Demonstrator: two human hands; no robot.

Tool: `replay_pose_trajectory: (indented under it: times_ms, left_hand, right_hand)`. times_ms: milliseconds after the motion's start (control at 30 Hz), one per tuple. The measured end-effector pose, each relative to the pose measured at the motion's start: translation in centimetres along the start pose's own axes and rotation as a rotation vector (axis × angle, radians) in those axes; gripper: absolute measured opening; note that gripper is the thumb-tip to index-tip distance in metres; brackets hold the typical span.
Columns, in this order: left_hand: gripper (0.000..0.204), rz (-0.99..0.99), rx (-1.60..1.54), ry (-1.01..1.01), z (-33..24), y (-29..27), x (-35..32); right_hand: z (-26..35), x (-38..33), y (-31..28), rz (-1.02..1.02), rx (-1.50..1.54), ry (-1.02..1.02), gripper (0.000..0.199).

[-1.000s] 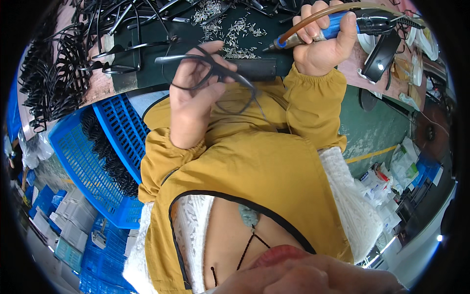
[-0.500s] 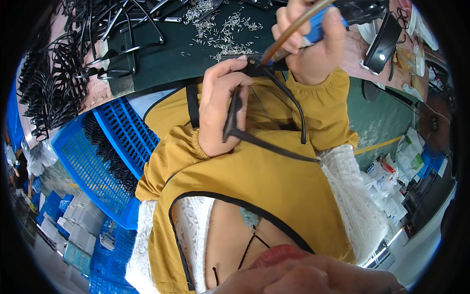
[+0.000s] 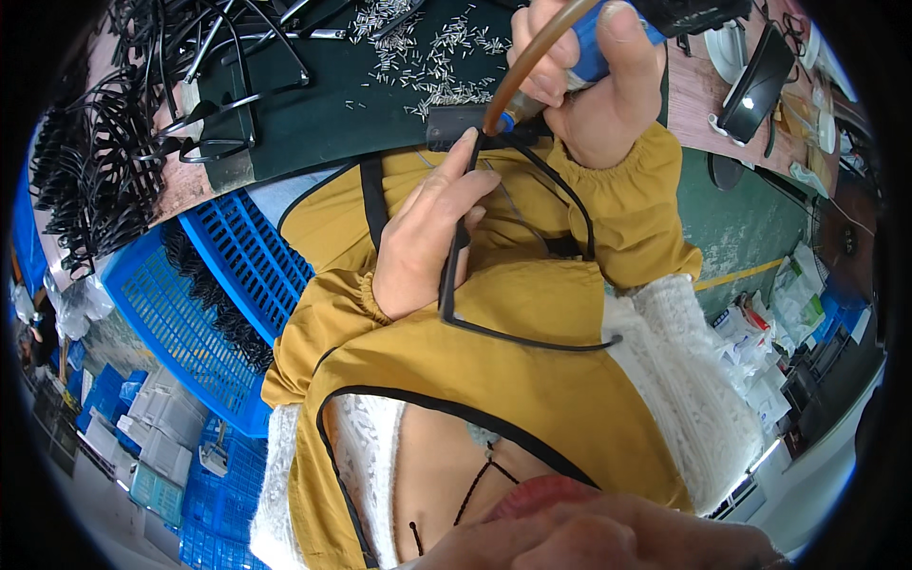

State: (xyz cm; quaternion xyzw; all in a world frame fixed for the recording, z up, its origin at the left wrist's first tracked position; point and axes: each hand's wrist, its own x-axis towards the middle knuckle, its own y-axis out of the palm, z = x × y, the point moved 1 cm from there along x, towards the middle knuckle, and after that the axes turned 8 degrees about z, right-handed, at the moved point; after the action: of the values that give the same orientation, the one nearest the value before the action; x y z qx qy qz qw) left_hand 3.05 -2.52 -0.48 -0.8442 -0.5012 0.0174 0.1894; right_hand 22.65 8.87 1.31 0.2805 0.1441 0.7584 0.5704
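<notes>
Over the apron (image 3: 432, 351), by the bench (image 3: 692, 114), I see the glasses (image 3: 449, 285) pinched in the left hand (image 3: 418, 223) — thumb and fingers on the front — and the right hand (image 3: 608, 109) curled round the tool (image 3: 589, 57), its nose at the glasses' far corner. I cannot tell the tip's exact contact. If that pinch gives under pressure, the glasses could twist, letting the tip skid into the nearby fingertips.

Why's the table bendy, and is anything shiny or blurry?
Head view: the fisheye lens bends the edge of the worktable; head view again: glare whitens a spot on the black phone, while the black glasses frame looks fairly sharp.
</notes>
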Motion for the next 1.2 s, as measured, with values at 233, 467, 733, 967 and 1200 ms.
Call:
replay_pose_trajectory:
  times_ms: [233, 467, 733, 967, 1200]
  left_hand:
    - [0.054, 0.017, 0.174, 0.012, -1.2, 0.2, 1.3]
    - [0.048, 0.032, 0.104, -0.030, -1.0, -0.2, 1.0]
    - [0.049, 0.035, 0.125, -0.012, -1.2, 0.0, 1.4]
    - [0.045, 0.047, 0.059, 0.024, 0.0, -0.2, 0.5]
    - [0.043, 0.022, 0.018, -0.020, -0.3, -0.1, 0.1]
  right_hand:
    - [0.1, 0.6, -0.2, 0.076, 0.509, -0.208, 0.036]
    - [0.2, -1.1, -1.8, -0.046, 0.001, -0.076, 0.045]
    - [3.6, -9.5, -0.5, -0.200, -0.867, 0.161, 0.028]
    - [2.4, -12.7, -0.3, 0.050, -0.812, 0.618, 0.025]
    - [3.2, -10.9, -0.3, 0.114, -0.701, 0.723, 0.023]
